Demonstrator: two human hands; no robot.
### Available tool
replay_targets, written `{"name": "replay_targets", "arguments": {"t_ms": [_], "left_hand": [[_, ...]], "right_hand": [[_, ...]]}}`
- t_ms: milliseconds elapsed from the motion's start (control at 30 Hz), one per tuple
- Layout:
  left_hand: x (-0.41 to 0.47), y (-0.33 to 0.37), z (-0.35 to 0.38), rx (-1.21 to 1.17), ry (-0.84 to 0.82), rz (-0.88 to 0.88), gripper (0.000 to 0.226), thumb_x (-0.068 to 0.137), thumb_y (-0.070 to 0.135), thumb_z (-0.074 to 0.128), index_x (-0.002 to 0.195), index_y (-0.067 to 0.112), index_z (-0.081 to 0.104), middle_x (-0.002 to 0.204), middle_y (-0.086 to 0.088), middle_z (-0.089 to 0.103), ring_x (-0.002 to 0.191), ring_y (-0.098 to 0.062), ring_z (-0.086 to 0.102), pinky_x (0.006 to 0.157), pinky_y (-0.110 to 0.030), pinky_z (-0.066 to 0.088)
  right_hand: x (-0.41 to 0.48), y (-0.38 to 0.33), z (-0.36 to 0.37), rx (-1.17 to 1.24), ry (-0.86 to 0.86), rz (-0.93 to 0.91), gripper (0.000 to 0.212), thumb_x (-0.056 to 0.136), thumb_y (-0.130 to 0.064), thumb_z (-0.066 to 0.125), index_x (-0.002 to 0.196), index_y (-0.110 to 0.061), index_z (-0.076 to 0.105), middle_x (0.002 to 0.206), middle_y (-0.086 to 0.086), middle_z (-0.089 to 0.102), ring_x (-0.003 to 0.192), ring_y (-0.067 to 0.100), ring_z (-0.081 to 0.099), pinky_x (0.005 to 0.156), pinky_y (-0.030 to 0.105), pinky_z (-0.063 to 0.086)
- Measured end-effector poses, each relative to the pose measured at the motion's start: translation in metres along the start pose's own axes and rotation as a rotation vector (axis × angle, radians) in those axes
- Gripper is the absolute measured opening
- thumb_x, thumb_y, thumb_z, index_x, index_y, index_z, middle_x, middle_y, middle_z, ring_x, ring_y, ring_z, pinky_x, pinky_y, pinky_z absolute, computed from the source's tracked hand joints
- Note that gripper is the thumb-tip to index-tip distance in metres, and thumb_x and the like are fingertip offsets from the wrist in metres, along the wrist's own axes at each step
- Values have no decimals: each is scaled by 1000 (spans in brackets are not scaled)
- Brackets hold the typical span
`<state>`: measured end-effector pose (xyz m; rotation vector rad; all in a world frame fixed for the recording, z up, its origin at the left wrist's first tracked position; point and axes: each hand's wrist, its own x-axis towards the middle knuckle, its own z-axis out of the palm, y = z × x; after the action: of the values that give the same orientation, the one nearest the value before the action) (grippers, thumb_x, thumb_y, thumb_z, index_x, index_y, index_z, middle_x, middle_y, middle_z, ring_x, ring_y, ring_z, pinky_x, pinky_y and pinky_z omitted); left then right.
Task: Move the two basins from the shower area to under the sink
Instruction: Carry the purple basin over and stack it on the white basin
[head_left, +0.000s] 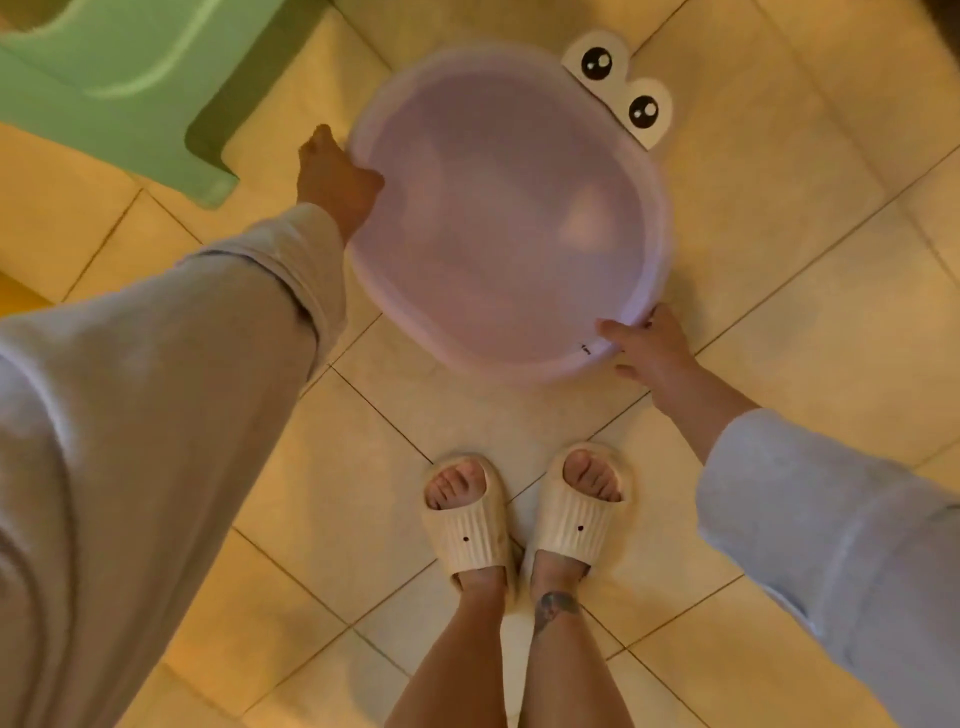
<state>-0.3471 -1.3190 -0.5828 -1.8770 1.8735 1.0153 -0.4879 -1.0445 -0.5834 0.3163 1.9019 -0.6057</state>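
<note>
A large translucent pale purple basin (509, 218) with two cartoon eyes (618, 85) on its far rim is over the tiled floor in front of my feet. A darker shape shows through its bottom; I cannot tell whether a second basin is nested in it. My left hand (335, 176) grips the left rim, fingers curled over the edge. My right hand (647, 345) grips the near right rim. Both arms wear pale grey sleeves.
A green plastic stool (119, 78) stands at the upper left on the beige tiled floor (779, 260). My feet in cream slippers (524, 514) stand just behind the basin.
</note>
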Motion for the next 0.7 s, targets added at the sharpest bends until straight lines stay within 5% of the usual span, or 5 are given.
{"name": "replay_targets", "arguments": {"t_ms": [200,400,533,700], "left_hand": [[-23,5,-21,-209,-224,-101,49,83,10,54,131,3,46,133,-19,52,108,-31,54,92,-48,47],[-141,-5,-74,-303,-266,-195,29,85,9,55,114,11,55,96,-8,56,96,-21,51,74,-35,49],[-252,-17,-135,-339,-335,-293,17,87,8,53,103,11,54,102,-13,54,94,-23,51,76,-35,47],[-388,-14,-209,-406,-378,-422,15,87,5,52,101,10,53,89,-11,55,84,-25,53,77,-37,46]], "right_hand": [[-17,0,-21,262,-29,93,52,83,2,62,132,-2,44,134,20,54,119,38,55,91,50,49],[-119,-5,-82,154,-19,95,46,83,0,62,127,-4,51,125,16,59,106,33,58,86,46,51],[-219,-12,-131,70,-61,88,35,81,-1,66,113,-9,55,116,11,60,98,31,59,66,39,53],[-348,-22,-189,-61,-65,17,28,79,-5,69,104,-9,57,107,15,64,91,31,62,66,35,53]]}}
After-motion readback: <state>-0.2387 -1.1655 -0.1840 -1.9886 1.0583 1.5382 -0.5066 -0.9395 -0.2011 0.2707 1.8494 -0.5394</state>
